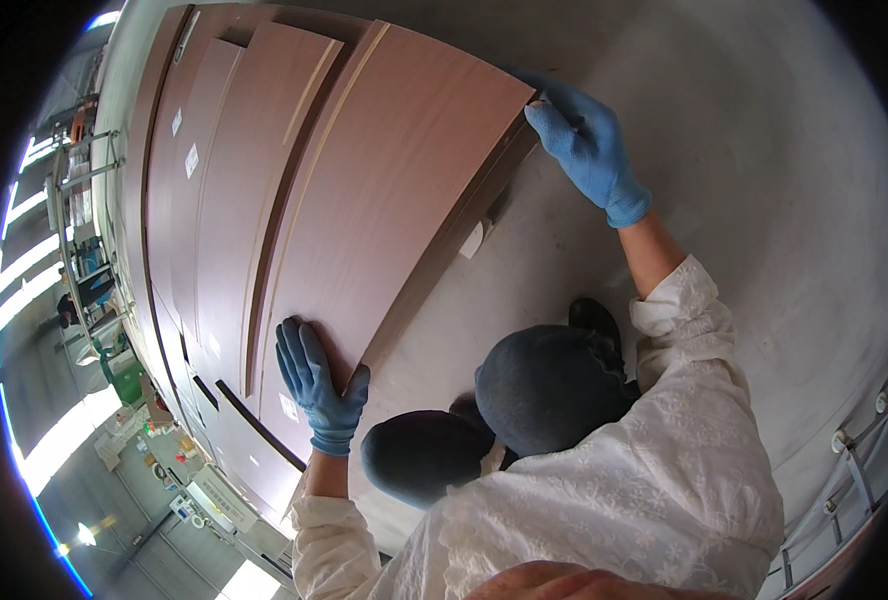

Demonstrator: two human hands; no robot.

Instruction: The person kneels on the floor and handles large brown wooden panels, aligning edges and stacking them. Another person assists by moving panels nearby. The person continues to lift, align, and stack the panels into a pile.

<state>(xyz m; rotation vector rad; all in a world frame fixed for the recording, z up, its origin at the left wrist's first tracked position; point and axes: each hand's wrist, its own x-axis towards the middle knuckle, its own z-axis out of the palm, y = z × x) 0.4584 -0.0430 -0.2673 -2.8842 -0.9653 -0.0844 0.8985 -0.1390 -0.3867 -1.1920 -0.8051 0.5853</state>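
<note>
A long reddish-brown wood-grain panel (399,170) lies uppermost on a stack of similar panels. My right hand (586,145), in a blue knitted glove, has its fingers closed round the panel's far right corner. The thumb shows at the edge; the fingertips are hidden. Nearer to me, my left hand (321,385), gloved in the same blue, rests flat with fingers stretched out at the panel's near end. Its thumb points toward the right edge. Pale strips run along the long edges of the upper panels.
More wood-grain panels (186,200) with small white labels lie to the left. A white piece (476,239) shows beneath the stack's right side on the grey floor (754,200). Metal frames with rollers (842,441) stand at the lower right. A person (82,295) is at the far left.
</note>
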